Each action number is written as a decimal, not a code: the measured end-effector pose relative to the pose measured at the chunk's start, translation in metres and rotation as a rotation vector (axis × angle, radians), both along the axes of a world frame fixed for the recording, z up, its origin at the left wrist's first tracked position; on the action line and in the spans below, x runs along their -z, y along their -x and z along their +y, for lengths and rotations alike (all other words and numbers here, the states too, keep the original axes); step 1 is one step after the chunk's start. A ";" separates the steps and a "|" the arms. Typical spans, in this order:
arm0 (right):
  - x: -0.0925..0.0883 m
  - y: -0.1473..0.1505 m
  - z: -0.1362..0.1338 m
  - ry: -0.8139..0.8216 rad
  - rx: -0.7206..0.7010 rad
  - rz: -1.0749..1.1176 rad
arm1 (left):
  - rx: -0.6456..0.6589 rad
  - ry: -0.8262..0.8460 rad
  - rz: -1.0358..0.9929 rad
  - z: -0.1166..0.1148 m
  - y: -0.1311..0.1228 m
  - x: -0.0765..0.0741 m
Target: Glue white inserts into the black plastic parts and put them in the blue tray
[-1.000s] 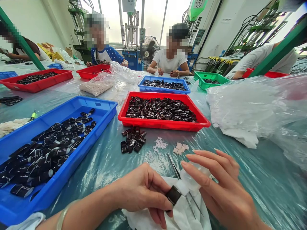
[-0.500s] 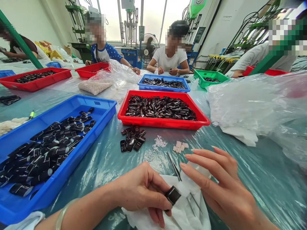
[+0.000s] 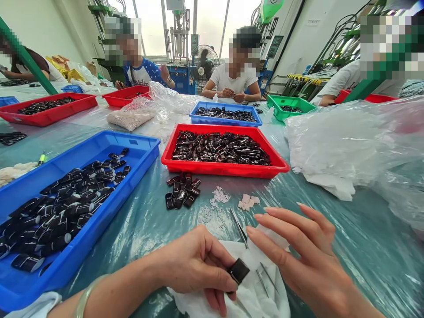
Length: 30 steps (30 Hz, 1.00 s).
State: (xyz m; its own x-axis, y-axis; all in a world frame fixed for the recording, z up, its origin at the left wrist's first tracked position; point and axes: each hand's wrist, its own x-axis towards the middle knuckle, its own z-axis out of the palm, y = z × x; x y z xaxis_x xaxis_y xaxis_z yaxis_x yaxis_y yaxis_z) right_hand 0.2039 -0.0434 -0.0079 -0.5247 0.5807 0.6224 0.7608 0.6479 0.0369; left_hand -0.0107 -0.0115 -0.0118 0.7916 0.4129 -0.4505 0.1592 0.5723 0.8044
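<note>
The thumb and fingers of the left hand (image 3: 198, 260) pinch a small black plastic case (image 3: 239, 270) by one end, tilted, above a crumpled white cloth (image 3: 198, 304). The right hand (image 3: 304, 254) has its long fingers extended and somewhat spread, pointing toward the case; its thumb is hidden. Below those fingers is a translucent whitish object (image 3: 273, 236), mostly covered, and I cannot tell whether the hand grips it. Metal tweezers (image 3: 243, 236) lie between the hands, partly hidden, reaching over the cloth's edge. A pale bangle (image 3: 85, 300) circles the left forearm.

Beyond the hands, on the plastic table sheet (image 3: 142, 221), a loose heap of black cases (image 3: 183, 191) sits to the left of white scraps (image 3: 221, 195) and a cluster of pale square pads (image 3: 248, 202). Just behind them stands a red tray (image 3: 225, 170) full of similar black pieces. A large blue tray (image 3: 129, 194), to the left, holds more, many with pale ends. A clear plastic bag (image 3: 347, 141) with white contents slumps at right. Across the table, a co-worker in a white T-shirt (image 3: 233, 81) sits behind a smaller blue tray (image 3: 225, 123).
</note>
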 end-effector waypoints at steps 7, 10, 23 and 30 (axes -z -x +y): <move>0.005 0.003 0.001 -0.034 0.010 0.046 | -0.003 0.011 0.008 0.000 0.000 0.001; 0.003 0.005 0.002 -0.040 0.011 0.062 | -0.001 0.011 0.007 0.000 -0.001 0.003; -0.001 0.009 0.003 -0.038 -0.016 0.076 | -0.006 0.013 0.009 -0.001 -0.003 0.002; 0.000 0.009 0.003 -0.036 -0.014 0.095 | 0.008 0.010 0.006 -0.001 -0.002 0.001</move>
